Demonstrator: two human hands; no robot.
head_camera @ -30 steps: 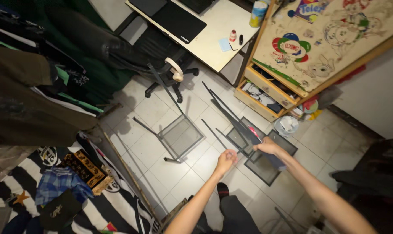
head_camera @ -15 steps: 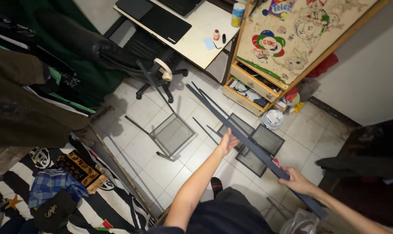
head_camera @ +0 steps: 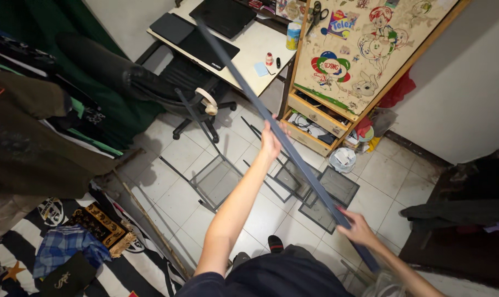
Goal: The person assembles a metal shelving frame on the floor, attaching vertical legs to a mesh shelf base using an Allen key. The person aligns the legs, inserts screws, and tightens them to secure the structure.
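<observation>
The person is holding a long dark metal rail [head_camera: 293, 151] slantwise above the tiled floor [head_camera: 178, 198], left hand [head_camera: 271, 140] closing round its middle and right hand [head_camera: 356, 228] clasping near the lower end, so spreading the load, clear of the mesh panels [head_camera: 332, 190] below

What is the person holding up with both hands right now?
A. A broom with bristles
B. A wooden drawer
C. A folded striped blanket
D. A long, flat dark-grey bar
D. The left hand grips the middle of a long, flat dark-grey bar and the right hand grips near its lower end; the bar slants from above the desk down toward the person.
</observation>
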